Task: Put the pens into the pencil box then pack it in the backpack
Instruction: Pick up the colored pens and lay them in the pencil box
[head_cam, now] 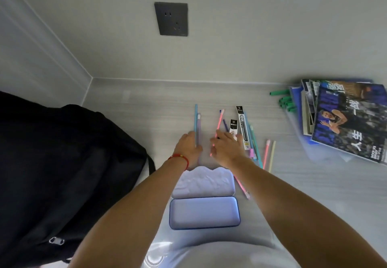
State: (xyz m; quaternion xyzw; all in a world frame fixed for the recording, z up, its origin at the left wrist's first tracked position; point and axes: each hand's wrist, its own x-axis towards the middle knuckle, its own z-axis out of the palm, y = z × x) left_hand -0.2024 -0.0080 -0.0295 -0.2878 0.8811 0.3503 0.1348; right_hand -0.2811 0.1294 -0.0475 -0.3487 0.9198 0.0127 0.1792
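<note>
Study corner in a home or dorm-type room; exact kind of room unclear.

Pale wood-grain tabletop (pixel 146 108) set into a corner of plain light walls, dark wall socket (pixel 171 18) above its far edge. School gear throughout: open blue pencil box (pixel 204 213) at near edge, loose pastel pens (pixel 254 142) mid-tabletop, packaged refills (pixel 243 127) among them, magazine stack (pixel 345 119) and green markers (pixel 284 100) at far right corner, black backpack (pixel 62 173) at left edge.
</note>
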